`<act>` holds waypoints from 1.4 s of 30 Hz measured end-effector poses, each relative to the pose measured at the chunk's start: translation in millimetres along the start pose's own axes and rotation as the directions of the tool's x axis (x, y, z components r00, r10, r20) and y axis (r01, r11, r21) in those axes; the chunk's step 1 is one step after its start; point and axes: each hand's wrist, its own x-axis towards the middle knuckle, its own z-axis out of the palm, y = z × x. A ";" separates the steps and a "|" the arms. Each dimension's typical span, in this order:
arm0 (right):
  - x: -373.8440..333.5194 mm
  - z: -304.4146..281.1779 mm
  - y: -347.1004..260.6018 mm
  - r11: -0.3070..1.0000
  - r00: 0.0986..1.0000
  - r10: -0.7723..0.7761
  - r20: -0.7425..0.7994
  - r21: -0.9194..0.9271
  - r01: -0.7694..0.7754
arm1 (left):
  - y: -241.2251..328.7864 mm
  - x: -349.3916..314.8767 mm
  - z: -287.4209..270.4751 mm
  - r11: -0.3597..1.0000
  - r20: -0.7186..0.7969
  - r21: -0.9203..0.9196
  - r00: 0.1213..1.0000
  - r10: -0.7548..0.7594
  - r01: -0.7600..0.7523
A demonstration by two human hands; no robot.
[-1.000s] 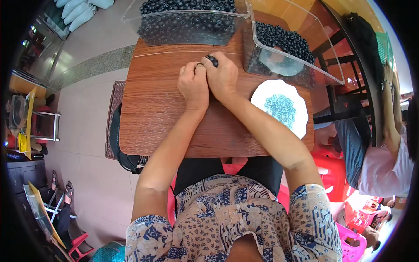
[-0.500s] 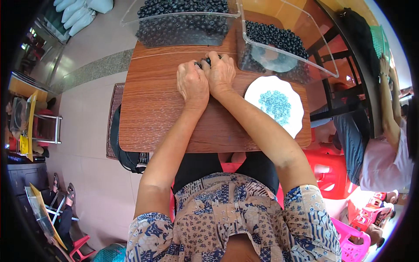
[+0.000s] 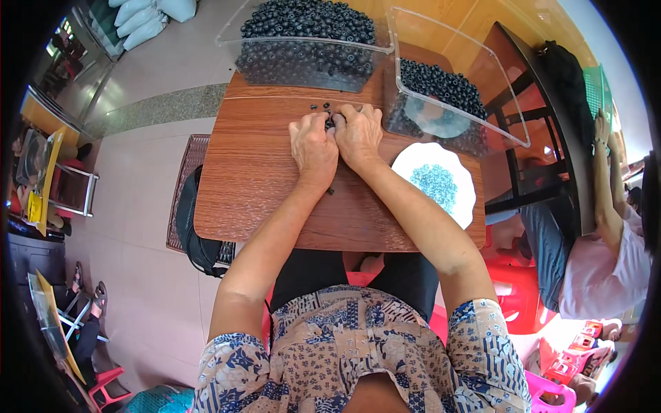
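My left hand [image 3: 315, 147] and my right hand [image 3: 359, 135] lie side by side low over the brown wooden table [image 3: 255, 199], fingers curled inward and thumbs close together. Small black ring-shaped parts [image 3: 330, 123] show in the gap between them, against the fingers of both hands. How many sit under the curled fingers is hidden. A few more loose black parts [image 3: 326, 105] lie just beyond my fingertips, and a single part [image 3: 330, 191] rests beside my left wrist. To the right of my right forearm stands a white scalloped plate [image 3: 465, 180] bearing tiny bluish-clear pieces.
Two clear plastic bins, a left bin [image 3: 303, 43] and a right bin [image 3: 447, 103], hold heaps of black parts along the table's far side. The right one also contains a pale round patch. A wicker basket [image 3: 177, 206] with a dark bag stands left; another person [image 3: 606, 268] sits right.
Both hands have come slightly nearer and lower in the view, with fingers a little looser. Black parts now lie loose beyond the fingertips and beside my left wrist.
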 end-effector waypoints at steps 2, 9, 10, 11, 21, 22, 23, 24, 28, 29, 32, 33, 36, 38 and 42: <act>2.8 -0.8 1.3 1.000 1.000 0.014 0.011 0.012 -0.014 | 0.3 1.3 -0.9 0.999 0.003 -0.031 1.000 -0.011 0.011; 4.3 -2.1 4.6 0.998 0.998 -0.057 -0.008 0.013 0.057 | -0.2 -0.8 -23.8 0.995 0.015 -0.076 0.998 0.061 -0.060; 4.5 -3.1 1.9 0.998 0.999 -0.050 -0.007 0.021 0.050 | 1.2 -5.0 -32.2 0.988 0.065 -0.009 0.986 0.156 -0.156; 5.1 -4.1 1.2 0.999 0.999 -0.045 0.016 0.018 0.045 | 0.2 -11.9 -40.2 0.988 0.068 -0.005 0.986 0.155 -0.155; 2.7 -24.6 5.6 0.983 0.992 -0.091 0.089 0.169 0.075 | -12.0 -18.5 -53.4 0.912 0.520 0.167 0.820 0.240 -0.374; 2.5 -26.6 6.7 0.983 0.992 -0.091 0.088 0.167 0.075 | -13.4 -16.0 -49.9 0.907 0.523 0.175 0.817 0.243 -0.383; 2.1 -28.2 8.3 0.981 0.990 -0.113 0.081 0.166 0.098 | -14.3 -12.9 -46.6 0.902 0.528 0.183 0.813 0.246 -0.391; 1.6 -29.8 9.9 0.979 0.988 -0.135 0.075 0.165 0.121 | -14.9 -9.2 -43.3 0.903 0.529 0.179 0.812 0.246 -0.391; -2.6 -41.7 5.8 0.972 0.982 -0.185 0.022 0.148 0.180 | -24.6 5.6 -36.4 0.940 0.350 0.115 0.899 0.263 -0.320; -3.8 -45.6 5.3 0.959 0.976 -0.220 0.004 0.187 0.215 | -29.0 7.8 -37.2 0.959 0.220 0.045 0.939 0.264 -0.281; -12.4 -65.5 2.7 0.941 0.961 -0.278 -0.004 0.199 0.273 | -39.1 7.5 -58.1 0.988 0.137 -0.109 0.982 0.127 -0.113; -15.5 -71.5 3.6 0.945 0.969 -0.245 0.030 0.233 0.231 | -35.9 6.5 -61.9 0.983 0.047 -0.121 0.989 0.143 -0.137; -25.1 -79.7 10.3 0.939 0.981 -0.188 0.049 0.300 0.165 | -34.4 1.7 -72.5 0.984 0.141 -0.149 0.983 0.117 -0.096; -31.4 -82.3 10.9 0.920 0.957 -0.272 0.096 0.317 0.230 | -30.9 -5.2 -75.9 0.981 0.152 -0.148 0.977 0.148 -0.126; -35.0 -76.1 1.0 0.924 0.924 -0.344 0.165 0.231 0.303 | -20.3 -10.1 -74.4 0.956 0.207 -0.100 0.934 0.291 -0.275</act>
